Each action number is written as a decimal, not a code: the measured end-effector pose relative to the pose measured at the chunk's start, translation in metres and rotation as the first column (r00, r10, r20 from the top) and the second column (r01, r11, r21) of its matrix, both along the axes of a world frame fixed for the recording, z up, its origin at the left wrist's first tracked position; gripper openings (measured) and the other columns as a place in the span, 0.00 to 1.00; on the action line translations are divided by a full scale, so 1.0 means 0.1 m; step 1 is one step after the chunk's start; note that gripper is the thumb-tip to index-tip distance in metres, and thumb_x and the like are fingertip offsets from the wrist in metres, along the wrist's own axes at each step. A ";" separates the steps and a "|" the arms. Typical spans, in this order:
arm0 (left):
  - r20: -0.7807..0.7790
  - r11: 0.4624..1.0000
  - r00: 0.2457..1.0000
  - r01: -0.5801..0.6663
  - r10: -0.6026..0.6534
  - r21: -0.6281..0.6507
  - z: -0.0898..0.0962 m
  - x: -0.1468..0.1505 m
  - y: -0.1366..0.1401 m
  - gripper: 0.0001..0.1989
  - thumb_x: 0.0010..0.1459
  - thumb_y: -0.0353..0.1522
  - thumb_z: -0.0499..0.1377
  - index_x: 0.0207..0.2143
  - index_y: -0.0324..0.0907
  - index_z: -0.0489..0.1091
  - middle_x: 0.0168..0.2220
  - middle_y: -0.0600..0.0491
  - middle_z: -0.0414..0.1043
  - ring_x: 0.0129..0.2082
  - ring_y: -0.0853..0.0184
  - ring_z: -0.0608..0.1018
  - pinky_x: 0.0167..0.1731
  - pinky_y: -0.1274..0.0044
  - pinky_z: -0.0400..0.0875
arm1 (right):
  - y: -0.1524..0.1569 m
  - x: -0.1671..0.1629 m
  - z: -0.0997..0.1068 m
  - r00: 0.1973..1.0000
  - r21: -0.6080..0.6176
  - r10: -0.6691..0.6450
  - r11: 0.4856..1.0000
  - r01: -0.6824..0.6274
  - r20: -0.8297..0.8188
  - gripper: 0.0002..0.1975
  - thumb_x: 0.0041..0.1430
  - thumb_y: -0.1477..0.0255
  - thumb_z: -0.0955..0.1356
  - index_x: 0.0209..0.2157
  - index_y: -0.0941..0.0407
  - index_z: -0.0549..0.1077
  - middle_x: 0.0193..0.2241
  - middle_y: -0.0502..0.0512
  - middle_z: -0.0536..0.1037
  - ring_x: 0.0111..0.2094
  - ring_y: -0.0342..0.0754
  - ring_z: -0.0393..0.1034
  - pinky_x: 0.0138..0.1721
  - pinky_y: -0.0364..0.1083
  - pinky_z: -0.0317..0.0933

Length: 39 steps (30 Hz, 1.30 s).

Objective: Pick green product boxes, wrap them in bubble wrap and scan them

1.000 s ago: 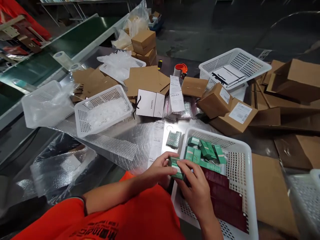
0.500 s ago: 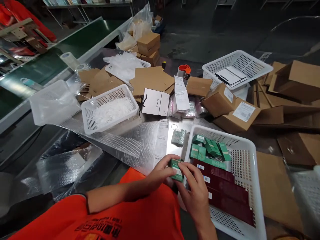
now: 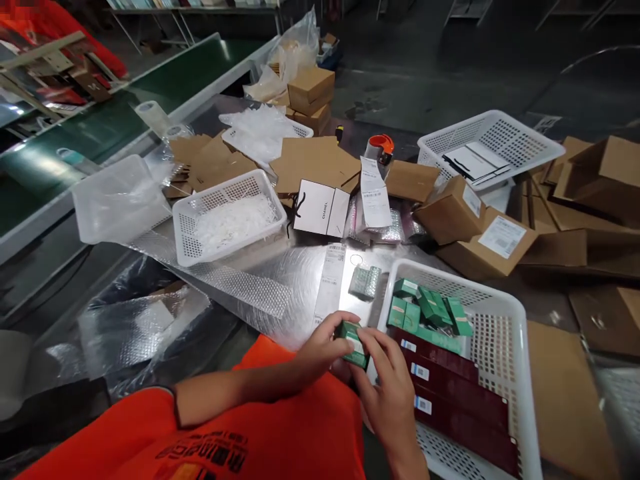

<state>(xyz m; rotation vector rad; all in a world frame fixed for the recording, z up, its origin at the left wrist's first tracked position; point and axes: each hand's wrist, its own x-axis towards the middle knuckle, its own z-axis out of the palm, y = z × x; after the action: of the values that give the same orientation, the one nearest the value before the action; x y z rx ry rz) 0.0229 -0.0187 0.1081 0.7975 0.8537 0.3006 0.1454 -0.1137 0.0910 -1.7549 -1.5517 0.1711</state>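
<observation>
Close to my body, a small green box (image 3: 354, 345) is held between both hands. My left hand (image 3: 325, 343) grips its left side, with the thumb across the top. My right hand (image 3: 387, 380) is closed on its right side, fingertips near a pale label. Just beyond lies a bubble-wrapped green packet (image 3: 365, 281) on the metal table. To the right stands a white perforated basket (image 3: 515, 313) with several green boxes (image 3: 433, 307) and dark red flat boxes (image 3: 460, 387) inside.
A white CHANEL paper bag (image 3: 321, 208) lies beyond my hands. Left of it is a white basket of shredded filler (image 3: 181, 233). Labelled cardboard boxes (image 3: 500, 243) crowd the right, with another white basket (image 3: 545, 148) behind. Bubble wrap (image 3: 250, 287) covers the left; a green conveyor (image 3: 165, 83) runs behind.
The view has shifted slightly, so the table's things appear a little further right. Both hands stay on the green box, with hardly any movement.
</observation>
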 end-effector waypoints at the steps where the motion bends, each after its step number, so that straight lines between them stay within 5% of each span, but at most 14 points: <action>1: 0.008 1.000 1.000 -0.009 0.009 -0.005 0.00 0.01 0.01 0.25 0.47 0.35 0.60 0.49 0.43 0.65 0.35 0.54 0.66 0.33 0.67 0.70 0.31 0.76 0.64 | 0.02 0.01 0.01 1.000 -0.003 0.006 1.000 -0.006 0.001 0.18 0.66 0.70 0.64 0.57 0.51 0.67 0.48 0.59 0.73 0.48 0.51 0.71 0.45 0.50 0.70; 27: -0.023 0.999 0.999 0.045 -0.044 0.022 0.15 0.04 0.11 0.23 0.52 0.38 0.56 0.50 0.42 0.60 0.33 0.54 0.65 0.33 0.66 0.68 0.37 0.73 0.62 | 0.11 0.06 -0.09 0.999 -0.022 0.002 1.000 -0.003 -0.048 0.18 0.64 0.73 0.65 0.55 0.50 0.68 0.47 0.58 0.74 0.47 0.51 0.72 0.43 0.50 0.71; 31: 0.031 0.998 0.999 0.036 -0.038 0.054 -0.04 -0.01 0.08 0.20 0.57 0.36 0.53 0.52 0.44 0.62 0.34 0.55 0.65 0.34 0.66 0.68 0.38 0.74 0.62 | 0.13 0.06 -0.16 0.999 -0.041 0.015 0.999 -0.017 -0.037 0.17 0.65 0.70 0.64 0.55 0.51 0.68 0.47 0.58 0.75 0.46 0.51 0.72 0.43 0.50 0.71; 39: -0.031 0.998 0.997 -0.068 0.068 0.012 -0.83 -0.12 0.22 0.18 0.50 0.34 0.57 0.44 0.40 0.71 0.34 0.53 0.69 0.34 0.67 0.70 0.36 0.76 0.64 | 0.26 0.03 -0.37 0.990 -0.240 0.023 0.969 -0.056 -0.139 0.23 0.64 0.60 0.65 0.59 0.50 0.64 0.50 0.59 0.73 0.49 0.54 0.72 0.45 0.53 0.71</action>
<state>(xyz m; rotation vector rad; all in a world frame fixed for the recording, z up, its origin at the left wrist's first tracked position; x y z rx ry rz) 0.0113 0.0035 0.0254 0.7858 0.9107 0.3534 0.1481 -0.0880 0.0542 -1.8576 -1.5188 0.5095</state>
